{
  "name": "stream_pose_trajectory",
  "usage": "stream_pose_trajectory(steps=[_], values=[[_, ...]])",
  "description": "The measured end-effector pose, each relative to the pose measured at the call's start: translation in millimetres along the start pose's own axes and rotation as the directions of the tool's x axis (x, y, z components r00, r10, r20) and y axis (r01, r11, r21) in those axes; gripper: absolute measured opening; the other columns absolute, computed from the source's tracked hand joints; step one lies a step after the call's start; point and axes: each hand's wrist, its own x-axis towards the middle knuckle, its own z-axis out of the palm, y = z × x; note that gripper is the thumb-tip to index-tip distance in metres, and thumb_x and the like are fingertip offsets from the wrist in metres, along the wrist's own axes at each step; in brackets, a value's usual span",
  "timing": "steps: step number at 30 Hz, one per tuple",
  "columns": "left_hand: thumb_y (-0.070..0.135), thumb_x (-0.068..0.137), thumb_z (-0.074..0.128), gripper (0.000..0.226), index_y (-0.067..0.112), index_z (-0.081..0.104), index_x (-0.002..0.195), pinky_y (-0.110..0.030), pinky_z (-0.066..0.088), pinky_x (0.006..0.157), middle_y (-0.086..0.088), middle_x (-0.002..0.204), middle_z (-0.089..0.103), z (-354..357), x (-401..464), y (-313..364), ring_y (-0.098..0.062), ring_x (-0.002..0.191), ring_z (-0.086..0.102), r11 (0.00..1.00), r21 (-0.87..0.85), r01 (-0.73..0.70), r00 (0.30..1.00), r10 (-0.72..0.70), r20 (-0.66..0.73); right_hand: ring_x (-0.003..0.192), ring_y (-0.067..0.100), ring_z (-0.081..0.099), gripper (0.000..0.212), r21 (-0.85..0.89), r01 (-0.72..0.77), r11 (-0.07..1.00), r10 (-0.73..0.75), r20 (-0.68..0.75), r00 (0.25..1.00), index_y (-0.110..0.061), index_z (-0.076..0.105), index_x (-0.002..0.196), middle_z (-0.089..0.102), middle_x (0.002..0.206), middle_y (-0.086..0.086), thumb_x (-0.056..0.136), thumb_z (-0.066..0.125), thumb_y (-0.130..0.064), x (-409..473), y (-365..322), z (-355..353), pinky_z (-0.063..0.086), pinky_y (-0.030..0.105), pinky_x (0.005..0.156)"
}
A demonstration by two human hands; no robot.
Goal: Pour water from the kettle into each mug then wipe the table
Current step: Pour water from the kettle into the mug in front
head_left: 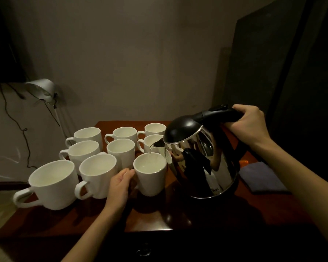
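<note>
A shiny steel kettle (203, 159) with a black lid is tilted left, held above the table by my right hand (248, 123), which grips its black handle. A thin stream of water falls from its spout into a white mug (150, 178) at the front. My left hand (119, 186) holds that mug at its left side, where the handle is hidden. Several other white mugs (97, 174) stand in rows to the left and behind on the dark red-brown table (216, 214).
A folded blue-grey cloth (259, 178) lies on the table at the right, behind my right forearm. A white desk lamp (42, 89) and black cables hang off the table's far left. The wall stands close behind the table.
</note>
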Motion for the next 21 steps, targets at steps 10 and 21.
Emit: stream_pose_trajectory(steps=[10, 21], values=[[0.008, 0.094, 0.04, 0.036, 0.008, 0.052, 0.06, -0.023, 0.041, 0.054, 0.006, 0.049, 0.056, 9, -9, 1, -0.008, 0.06, 0.051, 0.995, 0.033, -0.096, 0.994, 0.098, -0.056, 0.07, 0.014, 0.058, 0.01, 0.035, -0.058, 0.998, 0.062, -0.12, 0.991, -0.014, 0.062, 0.073, 0.062, 0.072, 0.003, 0.077, 0.069, -0.008, -13, 11, -2, 0.046, 0.026, 0.061], [0.013, 0.096, 0.038, 0.035, 0.005, 0.056, 0.068, -0.025, 0.045, 0.063, -0.009, 0.072, 0.06, 25, -21, 10, -0.014, 0.072, 0.055, 0.996, 0.068, -0.058, 0.998, 0.058, 0.004, 0.065, 0.009, 0.055, 0.021, 0.091, -0.204, 0.975, 0.222, -0.293, 0.93, -0.021, 0.056, 0.068, 0.058, 0.068, -0.002, 0.08, 0.066, -0.006, -35, 32, -3, 0.046, 0.025, 0.059]])
